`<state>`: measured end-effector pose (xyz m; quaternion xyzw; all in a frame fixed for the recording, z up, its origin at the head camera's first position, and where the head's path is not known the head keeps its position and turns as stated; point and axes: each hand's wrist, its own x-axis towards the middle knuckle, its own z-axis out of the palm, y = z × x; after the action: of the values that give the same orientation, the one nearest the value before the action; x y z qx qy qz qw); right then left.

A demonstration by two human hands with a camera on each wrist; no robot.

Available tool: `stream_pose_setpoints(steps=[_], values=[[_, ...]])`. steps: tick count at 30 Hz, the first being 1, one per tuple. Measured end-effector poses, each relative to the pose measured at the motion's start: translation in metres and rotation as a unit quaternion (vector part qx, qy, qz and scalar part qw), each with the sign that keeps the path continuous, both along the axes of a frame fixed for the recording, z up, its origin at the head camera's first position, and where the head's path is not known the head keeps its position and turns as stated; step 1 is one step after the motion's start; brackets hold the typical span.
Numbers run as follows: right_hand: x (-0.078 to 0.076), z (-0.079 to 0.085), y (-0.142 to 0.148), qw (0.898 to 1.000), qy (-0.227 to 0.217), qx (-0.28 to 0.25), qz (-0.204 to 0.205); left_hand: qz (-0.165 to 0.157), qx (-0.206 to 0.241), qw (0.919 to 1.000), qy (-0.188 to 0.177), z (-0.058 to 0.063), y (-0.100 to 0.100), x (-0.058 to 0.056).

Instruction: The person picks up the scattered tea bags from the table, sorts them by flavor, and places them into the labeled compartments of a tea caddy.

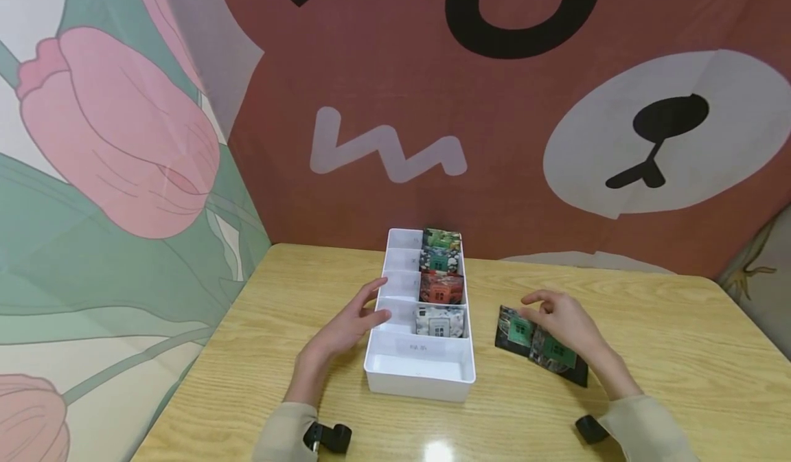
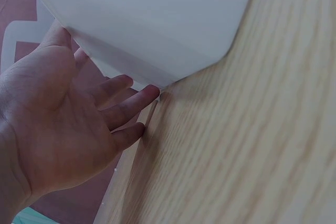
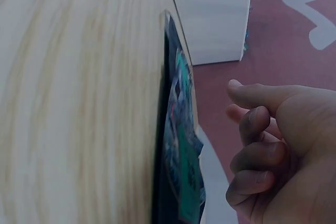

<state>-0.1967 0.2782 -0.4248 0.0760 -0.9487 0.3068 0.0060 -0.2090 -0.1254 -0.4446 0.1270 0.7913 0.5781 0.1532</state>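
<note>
A white divided box [image 1: 420,388] stands on the table, with sachets in several of its compartments. My left hand [image 1: 343,326] is at the box's left side, its thumb and fingers loosely spread against the wall and rim. In the left wrist view the left hand [image 2: 63,114] does not wrap around the box. Right of the box lie two dark sachets with green labels, a left one [image 1: 519,331] and a right one [image 1: 552,353], close together. Over them hovers my right hand [image 1: 568,325]; in the right wrist view its fingers [image 3: 257,156] are loosely curled, holding nothing.
The box holds a green sachet [image 1: 441,239] at the back, then a dark floral one [image 1: 439,261], a red one [image 1: 441,289] and a white one [image 1: 439,321]. The wooden table [image 1: 296,270] meets a bear-patterned cloth [image 1: 494,201] behind.
</note>
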Motion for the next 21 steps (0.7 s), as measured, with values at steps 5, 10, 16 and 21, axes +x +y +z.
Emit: stream_pose_setpoints(steps=[5, 10, 16, 21], values=[[-0.001, -0.006, 0.007, 1.000, -0.031, 0.003, 0.000, 0.001, -0.005, 1.0000, -0.004, 0.000, 0.000, 0.000], [-0.001, -0.009, 0.012, 0.999, -0.046, 0.003, 0.007, -0.003, 0.007, 1.0000, -0.004, 0.001, 0.001, 0.000], [0.001, -0.010, 0.016, 0.997, -0.068, 0.009, 0.017, -0.006, 0.009, 0.9999, -0.006, 0.001, 0.000, 0.000], [-0.001, -0.011, 0.016, 0.996, -0.086, 0.014, 0.019, -0.012, 0.014, 0.9998, -0.006, 0.001, 0.000, 0.000]])
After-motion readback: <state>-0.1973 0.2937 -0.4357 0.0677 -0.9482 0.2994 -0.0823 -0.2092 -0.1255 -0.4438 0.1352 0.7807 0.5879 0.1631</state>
